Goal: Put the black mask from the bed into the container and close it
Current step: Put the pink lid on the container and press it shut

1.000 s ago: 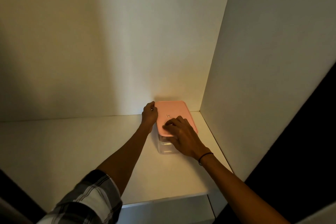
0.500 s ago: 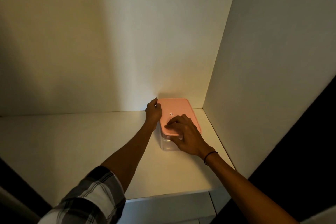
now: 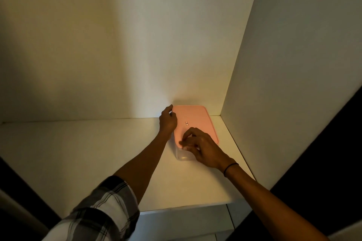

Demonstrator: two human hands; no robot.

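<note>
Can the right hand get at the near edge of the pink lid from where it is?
Probably yes: the right hand already rests on the pink lid at its near edge, nothing between.

right hand [image 3: 203,147] slid to lid's [image 3: 195,121] near edge

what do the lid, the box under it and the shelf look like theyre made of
Lid: probably plastic, matte pink, with rounded corners and an even, dull surface.
Box: likely clear plastic; the near wall is see-through with a soft glint.
Shelf: looks like white laminated or painted board, smooth and flat with a square front edge; which one is unclear.
</note>
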